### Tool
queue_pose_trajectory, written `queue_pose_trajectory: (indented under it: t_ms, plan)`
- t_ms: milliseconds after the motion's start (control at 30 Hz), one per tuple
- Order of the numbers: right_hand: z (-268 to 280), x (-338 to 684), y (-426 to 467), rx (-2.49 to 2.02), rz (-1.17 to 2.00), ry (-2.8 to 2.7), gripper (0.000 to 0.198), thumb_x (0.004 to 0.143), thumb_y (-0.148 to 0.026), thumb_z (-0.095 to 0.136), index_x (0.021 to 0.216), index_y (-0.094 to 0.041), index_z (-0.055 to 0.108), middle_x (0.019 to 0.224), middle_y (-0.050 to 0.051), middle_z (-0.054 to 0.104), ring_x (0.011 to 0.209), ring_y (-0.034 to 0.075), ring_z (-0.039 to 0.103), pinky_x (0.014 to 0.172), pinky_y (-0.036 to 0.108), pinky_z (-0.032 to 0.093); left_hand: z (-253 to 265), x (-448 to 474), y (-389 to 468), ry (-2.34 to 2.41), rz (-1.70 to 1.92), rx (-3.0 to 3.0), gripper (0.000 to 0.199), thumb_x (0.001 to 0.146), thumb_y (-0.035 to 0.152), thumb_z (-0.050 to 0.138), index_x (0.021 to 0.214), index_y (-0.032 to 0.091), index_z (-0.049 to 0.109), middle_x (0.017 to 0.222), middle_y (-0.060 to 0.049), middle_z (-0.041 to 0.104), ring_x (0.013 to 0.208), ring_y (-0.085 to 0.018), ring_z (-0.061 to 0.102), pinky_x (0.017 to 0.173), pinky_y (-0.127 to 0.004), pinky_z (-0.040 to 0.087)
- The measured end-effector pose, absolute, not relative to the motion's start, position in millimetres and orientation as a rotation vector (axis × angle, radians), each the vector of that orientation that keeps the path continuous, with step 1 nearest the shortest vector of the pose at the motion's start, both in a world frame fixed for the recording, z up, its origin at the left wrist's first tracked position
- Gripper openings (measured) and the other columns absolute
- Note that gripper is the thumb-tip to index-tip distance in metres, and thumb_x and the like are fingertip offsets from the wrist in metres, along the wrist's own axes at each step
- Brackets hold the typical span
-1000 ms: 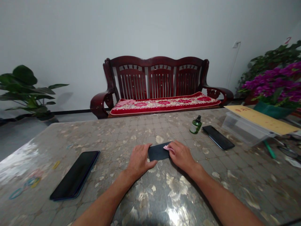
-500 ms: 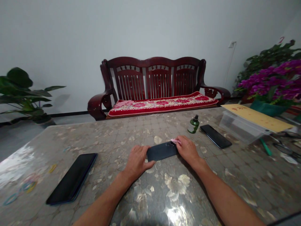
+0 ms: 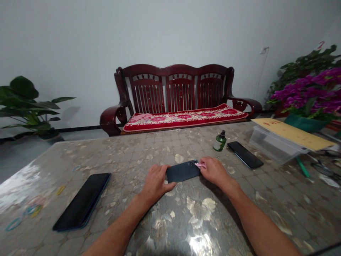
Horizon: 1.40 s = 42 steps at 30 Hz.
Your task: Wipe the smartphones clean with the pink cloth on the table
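Nearest, a black-screened device (image 3: 82, 202) is lying left on the patterned counter (image 3: 125, 156). Beyond it, the left hand (image 3: 156, 179) is gripping the left end of a dark blue-grey smartphone (image 3: 182, 172), thumb at the near edge, fingers at the far. The smartphone is resting back-up between the hands, camera lenses (image 3: 191, 163) toward the right. The right hand (image 3: 214, 170) is pinching a pink cloth (image 3: 200, 165) at that camera end. Handling, by judgement: light, stiff, probably slick, breakable if dropped; best held by its long edges, clear of the lenses. Farther right, a second smartphone (image 3: 245, 155) is lying near a green bottle (image 3: 219, 142).
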State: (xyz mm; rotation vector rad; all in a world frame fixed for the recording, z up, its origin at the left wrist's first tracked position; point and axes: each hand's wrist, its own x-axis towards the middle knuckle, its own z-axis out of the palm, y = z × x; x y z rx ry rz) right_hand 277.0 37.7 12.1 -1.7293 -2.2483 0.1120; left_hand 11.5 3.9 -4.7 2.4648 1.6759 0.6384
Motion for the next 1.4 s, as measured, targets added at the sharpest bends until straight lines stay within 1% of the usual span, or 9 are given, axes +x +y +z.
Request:
queue_pose_trajectory:
  t_ms: [100,200,400,567,733,867,1000,1233,1400]
  plan:
    - [13,273,39,-1.739,0.06,-2.182,0.016,0.086,-0.013,0.053,0.079,-0.02,0.065,0.084,0.005,0.067,0.076,0.018,0.059,0.065,0.028,0.033,-7,11,5,1.668,0.637,2.443,0.049,0.072,0.039,0.074,0.115,0.02,0.06,0.097,-0.008,0.068,0.098,-0.031,0.063,0.093,-0.044,0.047]
    - [10,267,47,-1.683,0.002,-2.124,0.019,0.092,-0.013,0.049,0.087,-0.019,0.066,0.091,0.006,0.067,0.085,0.019,0.06,0.072,0.027,0.038,-7,12,4,1.666,0.655,2.417,0.048,0.073,0.038,0.074,0.115,0.02,0.06,0.1,-0.009,0.069,0.099,-0.031,0.063,0.092,-0.045,0.048]
    - [6,252,56,-1.612,-0.038,-2.283,0.023,0.097,-0.015,0.046,0.093,-0.019,0.069,0.097,0.008,0.068,0.096,0.021,0.059,0.082,0.028,0.04,-3,14,3,1.689,0.624,2.403,0.052,0.071,0.037,0.076,0.117,0.018,0.06,0.101,-0.009,0.069,0.101,-0.031,0.063,0.094,-0.044,0.047]
    - [6,244,52,-1.443,-0.022,-2.409,0.025,0.098,-0.015,0.046,0.097,-0.022,0.07,0.097,0.006,0.069,0.095,0.02,0.059,0.083,0.029,0.04,-5,14,3,1.709,0.653,2.375,0.057,0.07,0.038,0.077,0.119,0.017,0.059,0.102,-0.01,0.07,0.101,-0.032,0.063,0.094,-0.044,0.047]
    - [3,231,47,-1.458,-0.073,-2.37,0.023,0.097,-0.014,0.05,0.095,-0.02,0.072,0.095,0.007,0.069,0.092,0.021,0.058,0.081,0.031,0.041,-8,17,3,1.713,0.689,2.316,0.07,0.067,0.036,0.079,0.129,0.016,0.052,0.11,-0.012,0.069,0.105,-0.032,0.063,0.098,-0.046,0.045]
    - [-3,216,38,-1.214,-0.025,-2.433,0.019,0.098,-0.018,0.053,0.096,-0.021,0.071,0.091,0.005,0.068,0.088,0.02,0.058,0.08,0.03,0.042,-11,19,2,1.726,0.723,2.3,0.077,0.065,0.036,0.08,0.133,0.017,0.049,0.111,-0.011,0.069,0.105,-0.033,0.062,0.098,-0.047,0.045]
    - [-8,207,34,-1.006,0.018,-2.474,0.015,0.096,-0.017,0.056,0.091,-0.021,0.07,0.085,0.003,0.066,0.084,0.019,0.058,0.076,0.028,0.042,-12,20,2,1.741,0.729,2.308,0.078,0.065,0.035,0.081,0.133,0.016,0.048,0.109,-0.012,0.07,0.105,-0.034,0.062,0.098,-0.048,0.044]
    - [-7,208,37,-1.061,0.025,-2.41,0.017,0.095,-0.013,0.055,0.089,-0.019,0.069,0.085,0.005,0.066,0.083,0.02,0.057,0.075,0.029,0.042,-13,23,1,1.738,0.726,2.376,0.077,0.067,0.04,0.079,0.133,0.013,0.049,0.105,-0.013,0.07,0.102,-0.034,0.063,0.096,-0.05,0.045]
    - [-7,213,31,-0.813,0.216,-2.485,0.018,0.091,-0.011,0.055,0.095,-0.02,0.071,0.088,0.004,0.067,0.084,0.018,0.059,0.078,0.027,0.044,-10,24,0,1.76,0.667,2.441,0.069,0.071,0.039,0.076,0.13,0.012,0.052,0.104,-0.014,0.071,0.1,-0.033,0.064,0.094,-0.047,0.046]
